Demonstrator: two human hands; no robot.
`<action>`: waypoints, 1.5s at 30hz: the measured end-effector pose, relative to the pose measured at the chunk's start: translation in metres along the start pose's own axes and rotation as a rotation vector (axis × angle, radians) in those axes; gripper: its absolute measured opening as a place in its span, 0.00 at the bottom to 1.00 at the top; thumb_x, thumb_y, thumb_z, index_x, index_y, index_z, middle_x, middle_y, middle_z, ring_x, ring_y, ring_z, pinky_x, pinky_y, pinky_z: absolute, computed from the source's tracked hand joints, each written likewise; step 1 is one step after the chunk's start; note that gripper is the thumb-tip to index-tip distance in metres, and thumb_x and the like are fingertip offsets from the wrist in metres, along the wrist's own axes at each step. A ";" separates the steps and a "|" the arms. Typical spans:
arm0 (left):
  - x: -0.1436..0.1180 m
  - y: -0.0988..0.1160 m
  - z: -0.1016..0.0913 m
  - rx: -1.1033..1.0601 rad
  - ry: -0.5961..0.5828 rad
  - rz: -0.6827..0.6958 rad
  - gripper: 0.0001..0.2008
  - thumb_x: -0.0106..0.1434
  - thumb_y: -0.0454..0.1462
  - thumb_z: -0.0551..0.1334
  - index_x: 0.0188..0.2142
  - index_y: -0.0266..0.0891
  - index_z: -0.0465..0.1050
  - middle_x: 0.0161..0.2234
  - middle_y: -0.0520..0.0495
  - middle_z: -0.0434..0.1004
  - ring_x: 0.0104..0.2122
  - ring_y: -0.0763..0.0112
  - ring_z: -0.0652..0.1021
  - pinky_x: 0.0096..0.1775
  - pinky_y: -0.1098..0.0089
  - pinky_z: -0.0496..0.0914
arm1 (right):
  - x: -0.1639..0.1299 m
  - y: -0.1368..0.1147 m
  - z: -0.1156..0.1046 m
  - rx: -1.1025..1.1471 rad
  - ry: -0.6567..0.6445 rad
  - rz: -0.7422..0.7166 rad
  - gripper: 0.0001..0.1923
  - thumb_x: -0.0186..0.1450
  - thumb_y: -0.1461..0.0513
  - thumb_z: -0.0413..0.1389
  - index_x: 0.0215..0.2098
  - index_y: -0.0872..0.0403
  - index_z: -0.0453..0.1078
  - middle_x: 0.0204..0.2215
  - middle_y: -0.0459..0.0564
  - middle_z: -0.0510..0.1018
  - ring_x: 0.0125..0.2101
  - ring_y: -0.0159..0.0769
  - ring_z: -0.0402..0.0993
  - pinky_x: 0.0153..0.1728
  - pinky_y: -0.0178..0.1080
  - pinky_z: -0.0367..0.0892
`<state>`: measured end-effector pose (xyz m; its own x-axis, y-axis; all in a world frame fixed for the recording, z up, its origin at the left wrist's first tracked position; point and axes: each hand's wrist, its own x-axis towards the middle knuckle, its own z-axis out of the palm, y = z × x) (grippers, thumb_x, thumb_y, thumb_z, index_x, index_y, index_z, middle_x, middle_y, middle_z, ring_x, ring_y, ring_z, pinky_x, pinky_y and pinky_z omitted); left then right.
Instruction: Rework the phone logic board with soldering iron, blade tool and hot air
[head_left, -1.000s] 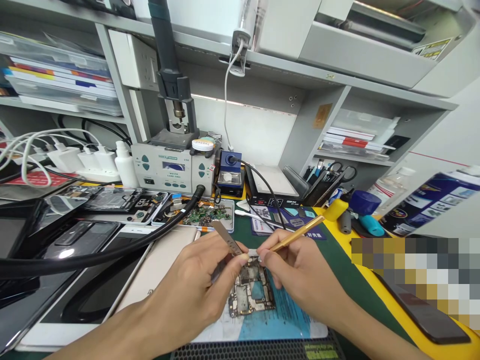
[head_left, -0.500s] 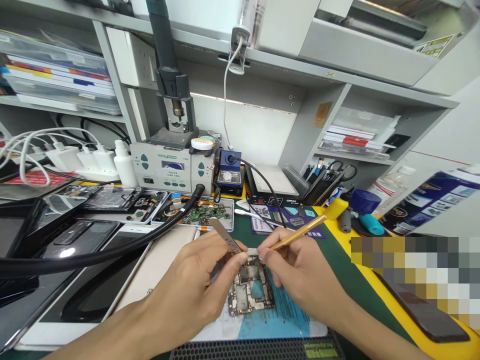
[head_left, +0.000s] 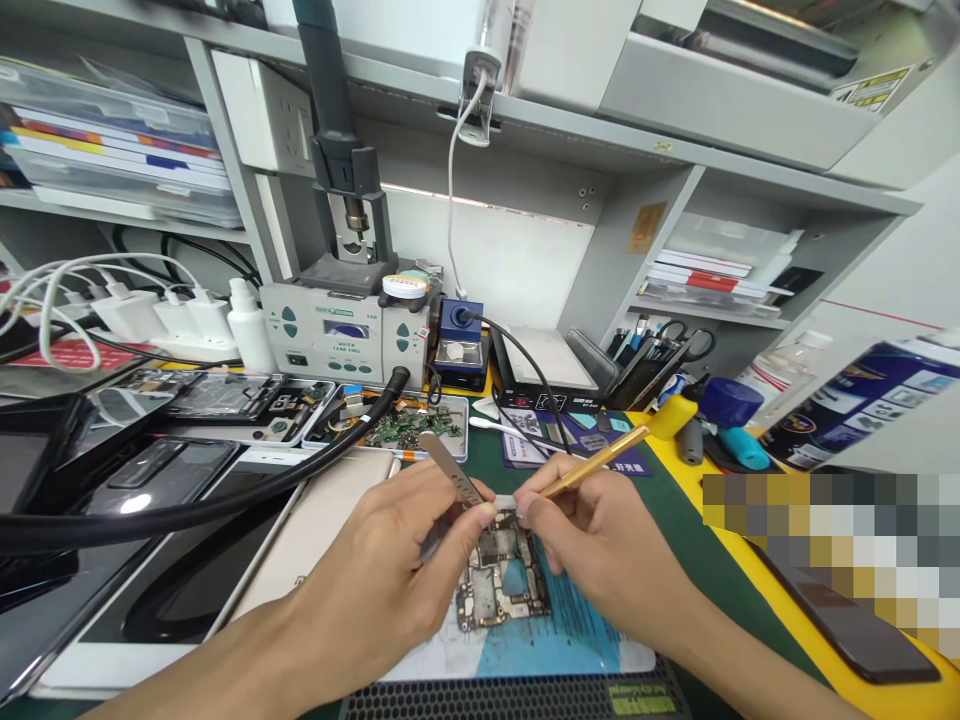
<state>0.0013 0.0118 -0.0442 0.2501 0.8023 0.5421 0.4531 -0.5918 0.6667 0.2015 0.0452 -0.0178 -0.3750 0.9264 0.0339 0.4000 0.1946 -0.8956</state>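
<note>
My left hand pinches a pair of metal tweezers, whose wide end points up and away to the left. In my right hand is a slim gold-coloured pen-like tool, gripped like a pencil and slanting up to the right. Both hands meet over the far edge of a phone circuit board. The tool tips are hidden behind my fingers, so contact with the board cannot be made out. Beneath the board lies a white and blue mat, stained with dark streaks.
A thick black hose crosses phones at left, from the grey rework station. A tray of green board pieces lies beyond my left hand. A cotton swab, a pen holder and a dark phone are around my right.
The gold-coloured tool's upper end has dipped very slightly to the left. Both hands keep the same place over the board.
</note>
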 end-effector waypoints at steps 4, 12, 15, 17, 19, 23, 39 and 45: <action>0.001 0.001 -0.001 0.003 -0.009 -0.002 0.06 0.72 0.33 0.58 0.41 0.40 0.75 0.38 0.49 0.79 0.40 0.67 0.79 0.43 0.68 0.73 | 0.001 -0.001 -0.001 0.017 -0.017 0.017 0.08 0.69 0.60 0.55 0.30 0.52 0.68 0.15 0.37 0.65 0.19 0.31 0.62 0.23 0.34 0.58; 0.000 0.000 0.000 0.019 -0.011 -0.020 0.07 0.72 0.34 0.59 0.41 0.40 0.76 0.37 0.49 0.80 0.39 0.68 0.80 0.44 0.68 0.74 | 0.003 -0.001 -0.001 0.071 -0.012 0.033 0.09 0.67 0.62 0.56 0.28 0.52 0.67 0.14 0.37 0.66 0.17 0.28 0.60 0.20 0.32 0.55; 0.000 0.000 0.001 0.029 0.006 -0.021 0.06 0.72 0.34 0.59 0.41 0.40 0.76 0.37 0.49 0.80 0.39 0.68 0.80 0.43 0.70 0.74 | 0.002 0.000 -0.004 0.191 0.000 0.063 0.08 0.64 0.63 0.55 0.27 0.51 0.65 0.12 0.36 0.65 0.13 0.26 0.57 0.15 0.31 0.52; -0.001 0.000 0.001 0.039 0.020 -0.020 0.06 0.72 0.34 0.60 0.42 0.40 0.77 0.38 0.50 0.81 0.39 0.69 0.80 0.42 0.71 0.74 | 0.002 -0.001 -0.008 0.256 0.001 0.066 0.08 0.62 0.63 0.55 0.25 0.51 0.65 0.12 0.35 0.64 0.12 0.25 0.56 0.14 0.30 0.51; -0.002 0.000 0.000 0.051 0.030 -0.015 0.06 0.71 0.33 0.60 0.42 0.40 0.77 0.39 0.51 0.82 0.39 0.70 0.81 0.43 0.72 0.73 | 0.002 -0.002 -0.013 0.275 -0.009 0.066 0.09 0.61 0.63 0.56 0.23 0.52 0.65 0.12 0.36 0.65 0.12 0.24 0.58 0.15 0.30 0.52; -0.004 0.004 -0.002 0.030 0.053 0.004 0.06 0.71 0.32 0.61 0.41 0.42 0.77 0.40 0.52 0.82 0.41 0.71 0.81 0.46 0.71 0.74 | 0.002 -0.003 -0.024 0.230 -0.049 0.097 0.08 0.58 0.63 0.57 0.22 0.53 0.66 0.16 0.38 0.69 0.12 0.23 0.61 0.14 0.29 0.50; -0.005 0.012 0.004 -0.020 -0.089 0.054 0.09 0.70 0.30 0.61 0.45 0.45 0.76 0.35 0.55 0.80 0.36 0.74 0.77 0.39 0.74 0.72 | -0.001 0.002 -0.023 0.073 -0.116 0.049 0.08 0.61 0.64 0.54 0.24 0.52 0.65 0.17 0.39 0.66 0.17 0.28 0.62 0.20 0.35 0.54; -0.006 0.011 0.004 0.001 -0.103 0.054 0.10 0.71 0.30 0.61 0.46 0.46 0.75 0.36 0.55 0.80 0.36 0.72 0.77 0.38 0.71 0.72 | -0.001 0.002 -0.023 0.072 -0.117 0.044 0.09 0.62 0.65 0.54 0.23 0.52 0.66 0.17 0.39 0.66 0.17 0.29 0.62 0.21 0.35 0.55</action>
<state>0.0080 0.0013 -0.0421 0.3610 0.7728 0.5220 0.4377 -0.6347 0.6369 0.2219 0.0516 -0.0097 -0.4552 0.8888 -0.0542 0.3583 0.1271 -0.9249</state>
